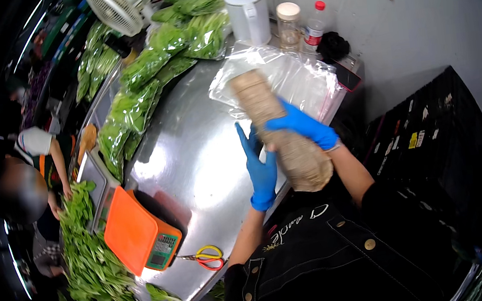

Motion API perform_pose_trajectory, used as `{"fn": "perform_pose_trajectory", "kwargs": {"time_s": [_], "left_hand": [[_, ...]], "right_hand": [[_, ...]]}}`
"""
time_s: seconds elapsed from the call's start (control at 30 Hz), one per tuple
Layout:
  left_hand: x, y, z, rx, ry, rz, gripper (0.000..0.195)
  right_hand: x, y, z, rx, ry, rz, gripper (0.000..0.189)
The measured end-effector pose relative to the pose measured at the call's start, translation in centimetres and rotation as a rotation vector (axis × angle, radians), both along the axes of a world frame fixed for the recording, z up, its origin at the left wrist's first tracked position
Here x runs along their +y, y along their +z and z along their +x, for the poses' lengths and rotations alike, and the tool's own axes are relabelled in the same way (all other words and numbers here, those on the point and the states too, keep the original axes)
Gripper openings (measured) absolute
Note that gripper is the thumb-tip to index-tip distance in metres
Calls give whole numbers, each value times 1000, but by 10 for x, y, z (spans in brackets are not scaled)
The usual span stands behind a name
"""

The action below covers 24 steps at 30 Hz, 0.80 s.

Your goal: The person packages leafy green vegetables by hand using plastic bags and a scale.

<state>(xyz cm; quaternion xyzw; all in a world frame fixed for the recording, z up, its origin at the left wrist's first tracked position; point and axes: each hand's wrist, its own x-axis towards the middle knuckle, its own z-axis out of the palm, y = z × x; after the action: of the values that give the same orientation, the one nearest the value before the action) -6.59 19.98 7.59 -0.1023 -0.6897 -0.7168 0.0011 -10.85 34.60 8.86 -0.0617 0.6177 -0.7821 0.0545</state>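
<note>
My right hand, in a blue glove, grips a long brown ringed object that looks like a root vegetable; motion blur hides its detail. It is held at a slant above the table's near edge, its wider end close to my apron. My left hand, also gloved in blue, is beside it with fingers spread; whether the thumb touches the brown surface cannot be told. Beyond my hands lies a stack of clear plastic bags on the metal table.
An orange digital scale, scissors and loose leafy greens are at the left. Bagged greens line the far side. A white kettle, jar and bottle stand behind the bags. Another person handles greens.
</note>
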Motion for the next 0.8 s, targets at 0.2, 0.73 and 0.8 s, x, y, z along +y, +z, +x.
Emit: {"fn": "perform_pose_trajectory", "kwargs": {"time_s": [0.2,0.73,0.8], "left_hand": [[81,-65,-85,335,-46,-566,33],[107,-78,-129,600,-14,-648,8],[90,-56,-121,663,66,-725,10]], "right_hand": [[105,-1,89,-323,-573,-316,61],[148,-23,110,-349,-770,-357,65],[146,-22,104,-333,-744,-345,65]]}}
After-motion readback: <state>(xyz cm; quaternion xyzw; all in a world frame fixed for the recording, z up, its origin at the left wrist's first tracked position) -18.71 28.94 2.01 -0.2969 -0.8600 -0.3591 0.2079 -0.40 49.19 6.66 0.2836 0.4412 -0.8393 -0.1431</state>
